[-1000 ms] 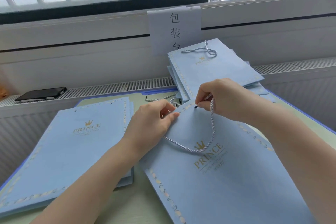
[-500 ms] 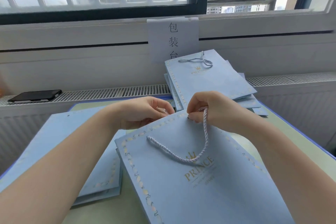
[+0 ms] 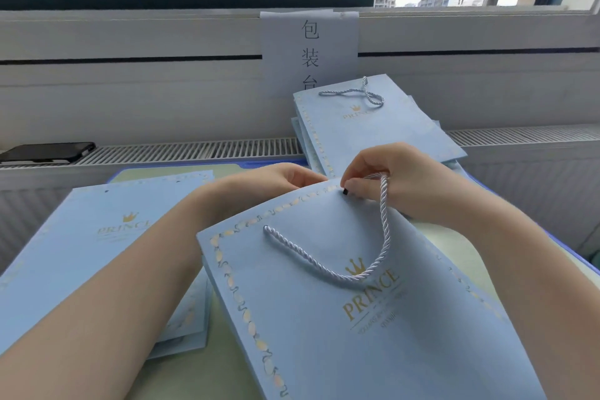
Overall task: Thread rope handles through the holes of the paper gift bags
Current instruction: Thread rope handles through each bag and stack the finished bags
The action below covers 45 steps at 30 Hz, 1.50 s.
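Right-hand [image 3: 399,182] grip pinches the rope handle's [image 3: 341,269] black tip [image 3: 345,191] at the gift bag's [image 3: 324,318] second hole; left hand [image 3: 292,177] steadies the rim, its grip hidden. Next, push through.

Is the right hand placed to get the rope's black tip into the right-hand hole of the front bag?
Probably yes: the right hand pinches the rope with its black tip at the front bag top edge, nothing between.

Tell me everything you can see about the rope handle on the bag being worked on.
The rope handle is a pale, silvery twisted cord. Its left end enters a hole in the light-blue paper gift bag. It sags in a loop over the gold crown print, then rises to the right hand, which pinches it beside the black tip near the bag's top edge.
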Each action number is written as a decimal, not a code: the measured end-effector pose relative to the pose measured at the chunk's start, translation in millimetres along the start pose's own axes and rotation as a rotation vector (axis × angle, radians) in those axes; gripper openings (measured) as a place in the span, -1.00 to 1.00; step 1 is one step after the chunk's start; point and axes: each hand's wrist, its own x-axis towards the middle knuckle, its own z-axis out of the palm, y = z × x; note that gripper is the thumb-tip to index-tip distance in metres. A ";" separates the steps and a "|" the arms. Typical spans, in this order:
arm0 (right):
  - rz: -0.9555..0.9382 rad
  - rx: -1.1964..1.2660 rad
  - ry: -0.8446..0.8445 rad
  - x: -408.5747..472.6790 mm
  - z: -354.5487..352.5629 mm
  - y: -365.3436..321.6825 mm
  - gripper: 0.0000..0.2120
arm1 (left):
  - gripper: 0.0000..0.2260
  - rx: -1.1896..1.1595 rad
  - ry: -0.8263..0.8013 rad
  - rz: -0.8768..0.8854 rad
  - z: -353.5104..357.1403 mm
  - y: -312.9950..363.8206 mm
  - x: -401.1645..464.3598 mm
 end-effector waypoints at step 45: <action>0.279 0.769 0.255 -13.7 -43.6 3.7 -0.77 | -0.78 0.072 1.087 0.382 -8.8 2.8 -37.6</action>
